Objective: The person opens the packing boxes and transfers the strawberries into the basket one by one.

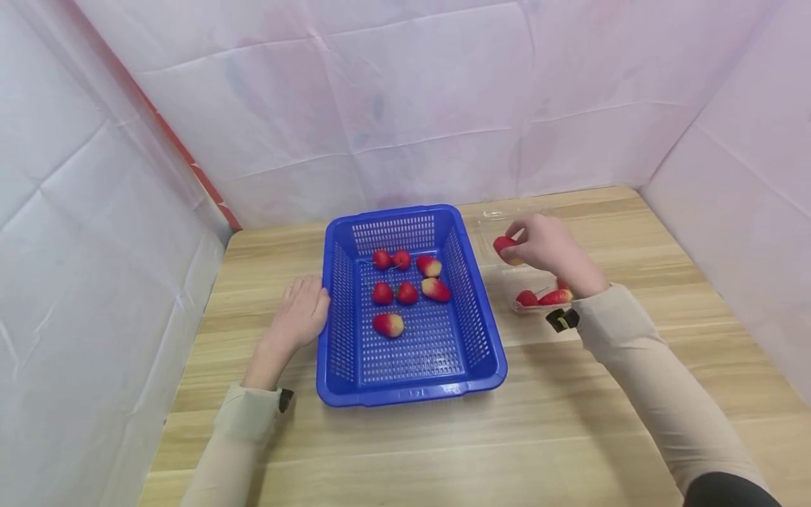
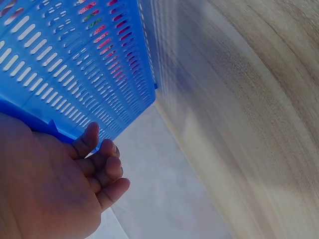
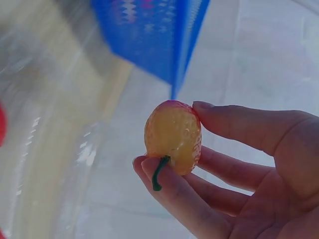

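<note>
Over the clear box (image 1: 514, 282), right hand (image 1: 543, 243) pinches one fruit (image 3: 172, 134), best gripped lightly and kept clear of box edges, while left hand (image 1: 300, 310), fingers loose, touches the blue basket (image 1: 412, 394).

A wood-grain table (image 1: 412, 451) bears a blue basket (image 1: 412, 396) and a clear plastic container (image 1: 522, 278).

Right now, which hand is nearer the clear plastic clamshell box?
Right: the right hand is over the box; the left hand is across the blue perforated plastic basket, at its left rim.
</note>
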The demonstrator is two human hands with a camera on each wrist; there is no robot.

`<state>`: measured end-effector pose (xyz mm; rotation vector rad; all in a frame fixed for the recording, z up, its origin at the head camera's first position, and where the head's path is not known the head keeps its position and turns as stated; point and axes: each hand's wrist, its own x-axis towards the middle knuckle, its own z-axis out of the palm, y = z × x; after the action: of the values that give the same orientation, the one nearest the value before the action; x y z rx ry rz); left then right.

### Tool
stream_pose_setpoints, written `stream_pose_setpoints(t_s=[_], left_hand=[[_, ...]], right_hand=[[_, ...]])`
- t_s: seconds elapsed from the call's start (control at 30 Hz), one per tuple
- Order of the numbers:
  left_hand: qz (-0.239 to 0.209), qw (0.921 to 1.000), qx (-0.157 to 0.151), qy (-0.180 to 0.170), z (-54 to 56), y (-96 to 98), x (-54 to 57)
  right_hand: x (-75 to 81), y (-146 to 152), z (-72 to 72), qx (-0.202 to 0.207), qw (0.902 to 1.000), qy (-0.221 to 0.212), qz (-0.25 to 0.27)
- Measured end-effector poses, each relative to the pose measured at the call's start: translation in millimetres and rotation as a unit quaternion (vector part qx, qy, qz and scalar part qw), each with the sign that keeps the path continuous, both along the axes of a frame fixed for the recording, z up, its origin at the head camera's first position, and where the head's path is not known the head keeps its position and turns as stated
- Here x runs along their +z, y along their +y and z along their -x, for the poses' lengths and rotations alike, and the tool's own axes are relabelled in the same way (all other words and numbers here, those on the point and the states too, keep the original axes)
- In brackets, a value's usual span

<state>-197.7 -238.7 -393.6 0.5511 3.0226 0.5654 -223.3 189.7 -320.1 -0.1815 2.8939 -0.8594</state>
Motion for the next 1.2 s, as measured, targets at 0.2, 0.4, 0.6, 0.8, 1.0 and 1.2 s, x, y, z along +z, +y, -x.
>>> stream_pose_setpoints(t_s=[0.2, 0.4, 0.6, 0.8, 1.0, 1.2], left_hand=[[0.001, 1.0, -0.001, 0.001, -0.8, -0.3, -0.2], [0.0, 1.0, 0.001, -0.006, -0.9, -0.4, 1.4], [0.001, 1.0, 0.0, -0.007, -1.6, 0.0, 3.4], [-0.002, 1.0, -0.002, -0.007, -1.7, 0.4, 3.3], [0.0, 1.0, 0.0, -0.008, -0.9, 0.0, 1.6], [-0.002, 1.0, 0.002, -0.007, -1.5, 0.8, 1.8]], right_hand=[[16.6, -23, -5.6, 0.01, 1.0, -0.002, 0.002], [21.3, -48, -8.4, 0.034, 0.9984, -0.012, 0.044], [14.8, -72, -10.2, 0.074, 0.9962, -0.008, 0.045], [2.0, -96, -12.5, 0.099, 0.994, -0.024, 0.04], [-5.0, -115, -16.2, 0.127, 0.9888, -0.063, 0.049], [-7.3, -132, -18.4, 0.15, 0.9857, -0.069, 0.032]])
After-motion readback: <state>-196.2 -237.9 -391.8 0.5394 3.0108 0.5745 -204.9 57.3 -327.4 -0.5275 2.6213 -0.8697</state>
